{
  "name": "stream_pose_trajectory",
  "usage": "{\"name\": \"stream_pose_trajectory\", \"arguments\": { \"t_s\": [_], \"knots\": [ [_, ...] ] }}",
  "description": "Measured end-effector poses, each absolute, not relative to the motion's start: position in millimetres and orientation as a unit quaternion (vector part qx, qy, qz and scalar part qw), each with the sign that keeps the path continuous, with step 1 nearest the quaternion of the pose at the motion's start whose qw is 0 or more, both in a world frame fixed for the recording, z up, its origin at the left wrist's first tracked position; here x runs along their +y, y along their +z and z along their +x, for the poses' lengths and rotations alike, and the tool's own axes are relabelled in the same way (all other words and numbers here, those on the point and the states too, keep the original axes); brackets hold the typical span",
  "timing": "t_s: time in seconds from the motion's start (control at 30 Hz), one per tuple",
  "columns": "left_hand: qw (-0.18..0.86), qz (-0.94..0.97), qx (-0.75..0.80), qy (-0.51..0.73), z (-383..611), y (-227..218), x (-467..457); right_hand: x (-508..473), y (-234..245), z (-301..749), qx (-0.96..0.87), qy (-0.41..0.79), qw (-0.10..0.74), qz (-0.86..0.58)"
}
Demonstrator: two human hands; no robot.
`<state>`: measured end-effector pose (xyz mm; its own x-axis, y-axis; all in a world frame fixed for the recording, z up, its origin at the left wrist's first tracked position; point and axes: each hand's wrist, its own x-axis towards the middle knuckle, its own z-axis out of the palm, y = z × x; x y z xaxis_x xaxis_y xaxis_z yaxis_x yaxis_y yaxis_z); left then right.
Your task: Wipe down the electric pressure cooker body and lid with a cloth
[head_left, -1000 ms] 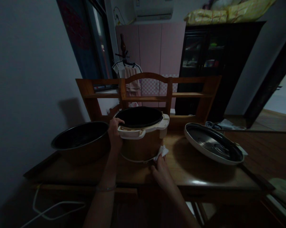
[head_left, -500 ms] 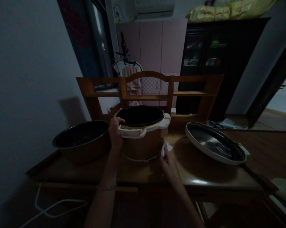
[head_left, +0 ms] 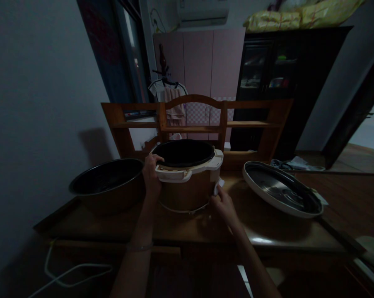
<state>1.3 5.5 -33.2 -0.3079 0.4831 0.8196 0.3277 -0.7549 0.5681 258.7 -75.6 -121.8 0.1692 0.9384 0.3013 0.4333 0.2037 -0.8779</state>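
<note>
A rice cooker body (head_left: 183,190) with a dark interior and a cream rim stands mid-desk. My left hand (head_left: 151,171) is closed on its left rim, fingers over the edge. My right hand (head_left: 222,203) pinches a crumpled white cloth or tissue (head_left: 218,186) against the lower right side of the cooker's wall. On the left sits a wide dark inner pot (head_left: 109,194), close beside my left forearm. To the right lies a round lid (head_left: 280,190) with a pale rim, its metal inner face turned up.
The wooden desk (head_left: 236,231) has a low shelf rack (head_left: 191,129) along its back edge. A white cable (head_left: 78,265) hangs at the lower left, by the wall (head_left: 44,103). Behind stand pink cupboards (head_left: 197,62) and a dark cabinet (head_left: 295,82).
My right hand has moved slightly up and to the right along the cooker's side with the cloth. My left hand stays on the rim.
</note>
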Motion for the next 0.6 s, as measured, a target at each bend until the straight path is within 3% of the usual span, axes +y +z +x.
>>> {"name": "stream_pose_trajectory", "arguments": {
  "t_s": [0.6],
  "knots": [
    [0.049, 0.585, 0.349, 0.730, 1.0, -33.5, 6.9, -95.7, -128.1, 251.7, -0.604, 0.266, 0.441, -0.608]
  ]
}}
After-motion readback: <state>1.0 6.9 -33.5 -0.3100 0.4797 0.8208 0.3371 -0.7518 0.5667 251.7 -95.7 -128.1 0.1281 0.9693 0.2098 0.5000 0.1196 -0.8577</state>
